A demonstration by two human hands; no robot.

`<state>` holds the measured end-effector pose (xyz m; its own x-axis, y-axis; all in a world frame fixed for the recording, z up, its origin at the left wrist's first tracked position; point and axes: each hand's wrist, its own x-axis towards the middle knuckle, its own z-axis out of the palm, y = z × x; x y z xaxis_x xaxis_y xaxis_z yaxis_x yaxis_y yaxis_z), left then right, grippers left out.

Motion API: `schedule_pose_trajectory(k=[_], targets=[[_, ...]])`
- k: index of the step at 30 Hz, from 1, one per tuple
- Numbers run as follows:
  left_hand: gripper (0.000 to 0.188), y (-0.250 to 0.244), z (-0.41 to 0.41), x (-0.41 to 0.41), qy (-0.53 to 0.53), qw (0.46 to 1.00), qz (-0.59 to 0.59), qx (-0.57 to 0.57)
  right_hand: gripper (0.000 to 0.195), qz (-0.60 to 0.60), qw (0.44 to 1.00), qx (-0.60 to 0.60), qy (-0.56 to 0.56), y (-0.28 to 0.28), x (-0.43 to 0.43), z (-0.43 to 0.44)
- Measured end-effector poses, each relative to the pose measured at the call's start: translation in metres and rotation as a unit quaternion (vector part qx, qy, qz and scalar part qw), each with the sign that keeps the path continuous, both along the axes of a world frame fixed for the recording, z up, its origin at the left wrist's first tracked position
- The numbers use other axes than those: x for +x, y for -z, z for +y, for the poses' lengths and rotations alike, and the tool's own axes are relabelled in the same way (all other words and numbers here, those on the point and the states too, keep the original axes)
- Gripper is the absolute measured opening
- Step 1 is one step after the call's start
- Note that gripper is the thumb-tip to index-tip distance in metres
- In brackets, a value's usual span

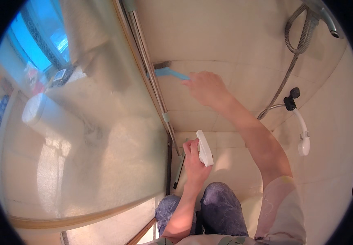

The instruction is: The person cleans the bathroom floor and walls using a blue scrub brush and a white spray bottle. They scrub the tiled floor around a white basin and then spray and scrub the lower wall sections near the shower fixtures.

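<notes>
In my right hand (206, 87) is the handle of a light-blue scrub brush (167, 72). The brush head points left, its dark bristles turned up against the tiled wall (201, 36), and part of it is behind a metal pole (147, 58). My left hand (195, 162) grips a spray bottle by its white trigger head (205, 150), lower down and in front of my knees. The fingers wrap its left side, and the bottle's body is hidden below the hand.
A squeegee or mop head (180, 171) at the pole's foot rests near the floor. Left of it stands a glass shower panel (127, 147), with a toilet (51, 113) beyond. A metal shower hose (286, 72) and white hand shower (303, 144) hang at right, below a faucet (329, 23).
</notes>
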<state>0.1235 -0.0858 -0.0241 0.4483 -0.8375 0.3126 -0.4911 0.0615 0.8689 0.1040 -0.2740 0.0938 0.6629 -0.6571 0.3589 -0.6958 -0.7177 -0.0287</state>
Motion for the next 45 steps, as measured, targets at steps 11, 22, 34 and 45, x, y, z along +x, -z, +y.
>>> schedule_pose_trajectory(k=[11,22,34,45], targets=[[0.055,-0.002,0.007,0.002,0.005,1.0,0.007,-0.006,0.036,-0.112,0.992,0.051,0.0,0.013,-0.036,0.001],[0.052,-0.003,0.009,0.008,0.01,1.0,0.015,-0.007,0.032,-0.128,0.983,0.065,0.115,-0.001,-0.036,0.031],[0.056,-0.004,0.009,-0.001,0.034,0.999,0.01,0.001,0.03,-0.133,0.989,-0.025,0.064,0.001,0.006,0.038],[0.055,-0.006,0.008,-0.004,0.018,1.0,-0.007,0.009,0.014,-0.141,0.979,-0.144,-0.039,0.03,0.004,0.015]])
